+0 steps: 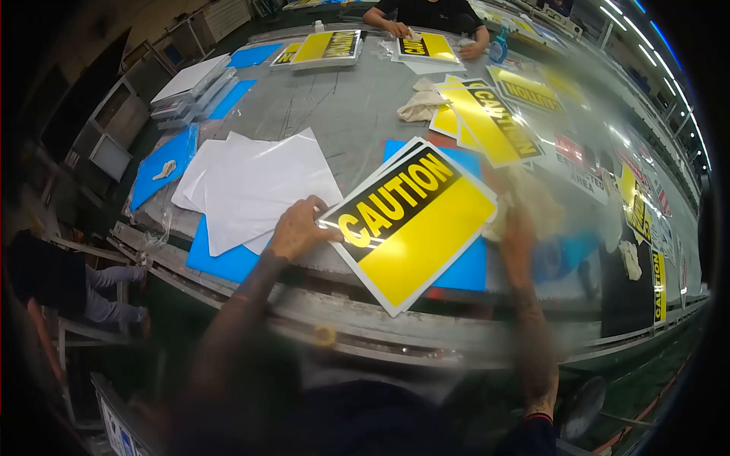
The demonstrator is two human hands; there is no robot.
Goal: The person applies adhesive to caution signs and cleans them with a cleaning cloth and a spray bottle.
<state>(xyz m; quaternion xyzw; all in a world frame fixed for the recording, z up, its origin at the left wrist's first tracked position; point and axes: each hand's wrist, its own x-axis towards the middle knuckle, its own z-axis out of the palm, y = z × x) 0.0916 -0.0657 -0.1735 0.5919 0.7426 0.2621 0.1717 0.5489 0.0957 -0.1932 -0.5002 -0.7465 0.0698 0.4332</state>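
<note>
A stack of yellow and black CAUTION signs (426,247) lies tilted over a blue sheet (466,266) near the table's front edge. My left hand (299,228) grips the left corner of the stack, thumb on top and fingers bent at the edge. At the stack's right side is my right hand (519,232), smeared by motion, beside a pale cloth (532,201) that is also blurred. Whether its fingers hold the cloth is not clear. White sheets (266,178) lie fanned out left of the signs, partly over another blue sheet (213,254).
Across the grey table (304,102), a person (430,15) handles another CAUTION sign (426,47). More signs (494,125) and a crumpled cloth (420,102) lie beyond my stack. A blue spray bottle (498,47) stands at the back; stacked panels (190,83) sit at the left.
</note>
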